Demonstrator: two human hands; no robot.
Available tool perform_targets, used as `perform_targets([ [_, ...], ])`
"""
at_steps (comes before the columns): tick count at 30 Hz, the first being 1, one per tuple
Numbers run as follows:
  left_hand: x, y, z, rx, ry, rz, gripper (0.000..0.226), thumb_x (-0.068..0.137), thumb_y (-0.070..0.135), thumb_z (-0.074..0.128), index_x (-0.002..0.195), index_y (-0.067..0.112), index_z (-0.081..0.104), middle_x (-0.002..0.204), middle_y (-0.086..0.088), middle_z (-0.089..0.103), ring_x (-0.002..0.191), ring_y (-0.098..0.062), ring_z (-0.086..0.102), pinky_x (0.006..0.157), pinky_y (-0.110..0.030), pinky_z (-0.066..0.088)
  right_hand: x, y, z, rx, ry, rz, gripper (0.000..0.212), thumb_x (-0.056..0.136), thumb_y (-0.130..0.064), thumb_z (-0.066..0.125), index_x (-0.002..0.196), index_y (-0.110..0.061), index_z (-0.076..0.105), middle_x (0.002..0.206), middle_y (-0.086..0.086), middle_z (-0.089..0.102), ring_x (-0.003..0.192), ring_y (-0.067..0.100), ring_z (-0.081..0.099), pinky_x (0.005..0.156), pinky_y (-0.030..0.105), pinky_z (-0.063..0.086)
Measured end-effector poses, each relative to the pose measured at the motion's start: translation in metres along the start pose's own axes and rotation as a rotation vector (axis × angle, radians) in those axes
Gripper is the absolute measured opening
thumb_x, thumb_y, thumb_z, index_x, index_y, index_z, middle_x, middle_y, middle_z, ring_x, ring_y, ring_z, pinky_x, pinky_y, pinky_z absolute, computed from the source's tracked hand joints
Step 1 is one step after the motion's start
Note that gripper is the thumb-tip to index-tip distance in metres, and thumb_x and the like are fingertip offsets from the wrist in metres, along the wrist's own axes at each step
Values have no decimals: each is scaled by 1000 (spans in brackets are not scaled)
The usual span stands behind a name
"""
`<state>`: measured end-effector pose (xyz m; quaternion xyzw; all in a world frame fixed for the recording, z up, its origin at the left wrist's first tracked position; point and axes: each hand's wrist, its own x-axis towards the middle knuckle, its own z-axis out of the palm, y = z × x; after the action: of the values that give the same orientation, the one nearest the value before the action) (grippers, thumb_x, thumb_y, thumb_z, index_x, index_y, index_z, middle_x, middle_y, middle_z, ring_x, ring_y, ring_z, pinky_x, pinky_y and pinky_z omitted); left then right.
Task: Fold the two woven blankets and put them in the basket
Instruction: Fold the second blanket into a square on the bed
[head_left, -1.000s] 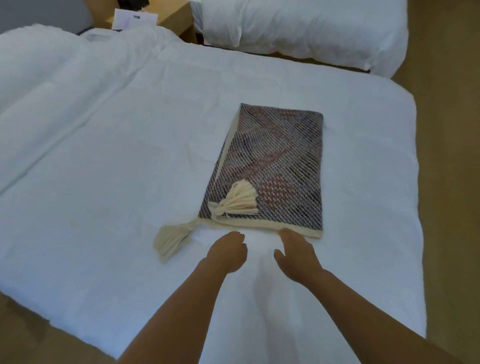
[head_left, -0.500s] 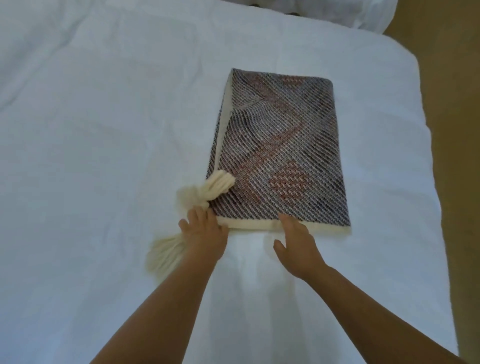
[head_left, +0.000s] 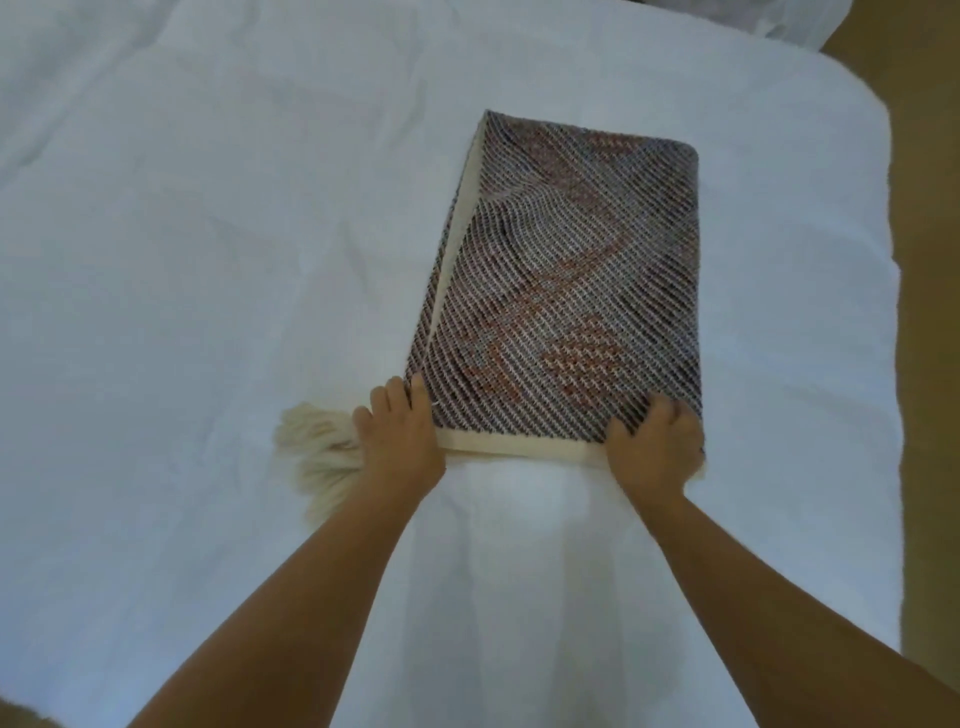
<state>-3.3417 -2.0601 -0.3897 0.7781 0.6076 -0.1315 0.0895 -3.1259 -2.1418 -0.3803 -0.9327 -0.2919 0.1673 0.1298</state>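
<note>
A folded woven blanket (head_left: 566, 280), dark striped with reddish patches and a cream border, lies on the white bed (head_left: 182, 312). Its cream tassels (head_left: 317, 452) stick out at the near left corner. My left hand (head_left: 402, 441) holds the near left corner, fingers curled at the blanket's edge. My right hand (head_left: 652, 447) grips the near right corner, fingers curled over the top layer. No basket and no second blanket are in view.
The bed's right edge (head_left: 893, 312) drops to a tan floor (head_left: 930, 415). A second white bed's corner (head_left: 779, 21) shows at the top right. White bedding stretches away to the left.
The left hand moved from beside the tassels onto the near left corner. The right hand slid right along the near edge to the right corner and curled onto it. One tassel went out of sight.
</note>
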Motion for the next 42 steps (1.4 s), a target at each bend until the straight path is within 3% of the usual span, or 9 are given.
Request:
perform_targets([
  [2, 8, 9, 4, -48, -190, -46, 100, 78, 30, 59, 144, 21, -16, 150, -19, 11, 134, -35, 23, 108, -51, 21, 21, 17, -11, 122, -22, 263, 66, 81, -33, 61, 134, -4, 34, 140, 22, 36, 128, 40, 34, 103, 53, 34],
  [4, 11, 16, 10, -98, -279, -95, 108, 78, 31, 61, 140, 30, -27, 148, -23, 13, 128, -36, 34, 105, -52, 24, 31, 32, -13, 282, -155, 334, 72, 82, -36, 63, 136, -2, 30, 137, 23, 40, 124, 41, 41, 101, 53, 38],
  [7, 12, 17, 15, -33, -208, -52, 93, 85, 30, 54, 142, 37, -19, 130, -18, 36, 108, -31, 48, 92, -43, 37, 36, 42, -10, 425, -195, 286, 63, 83, -29, 65, 130, 2, 36, 129, 22, 49, 116, 39, 49, 96, 48, 43],
  [13, 2, 14, 10, 142, -156, 50, 71, 94, 19, 41, 147, 35, -3, 112, -10, 47, 93, -24, 55, 77, -34, 39, 24, 49, -10, 285, -108, 146, 22, 93, -19, 50, 105, 0, 46, 99, 16, 56, 89, 31, 54, 71, 35, 40],
  [21, -63, -1, 7, 49, -151, 88, 60, 95, 27, 36, 147, 35, 8, 111, -12, 49, 90, -28, 57, 74, -36, 40, -25, 86, -28, 293, -157, 112, 20, 93, -15, 47, 105, 1, 47, 90, 10, 50, 81, 25, 49, 69, 34, 39],
  [32, -179, -18, 49, 123, -344, 99, 66, 95, 28, 36, 148, 32, -3, 120, -11, 45, 100, -25, 53, 85, -37, 41, -125, 150, -35, 206, -317, 178, 20, 93, -17, 47, 106, -1, 45, 93, 10, 51, 85, 28, 51, 72, 37, 42],
  [37, -191, -16, 54, 86, -351, 53, 76, 85, 45, 43, 148, 29, 2, 139, -15, 29, 122, -30, 37, 95, -41, 35, -132, 153, -34, 99, -289, 129, 20, 90, -13, 51, 104, 1, 48, 102, 19, 56, 89, 35, 57, 68, 37, 44],
  [40, -178, -9, 47, -47, -332, 38, 84, 80, 55, 44, 147, 30, 0, 155, -17, -3, 141, -36, 4, 111, -51, 15, -123, 144, -37, 8, -248, 91, 36, 87, -14, 53, 118, 1, 45, 112, 23, 50, 101, 39, 51, 81, 47, 48],
  [42, -160, -2, 40, -138, -325, 93, 81, 82, 54, 41, 148, 29, 0, 156, -16, -9, 143, -34, -7, 113, -52, 5, -110, 134, -38, -27, -214, 47, 48, 85, -18, 54, 127, 0, 40, 118, 24, 46, 107, 40, 46, 86, 50, 45],
])
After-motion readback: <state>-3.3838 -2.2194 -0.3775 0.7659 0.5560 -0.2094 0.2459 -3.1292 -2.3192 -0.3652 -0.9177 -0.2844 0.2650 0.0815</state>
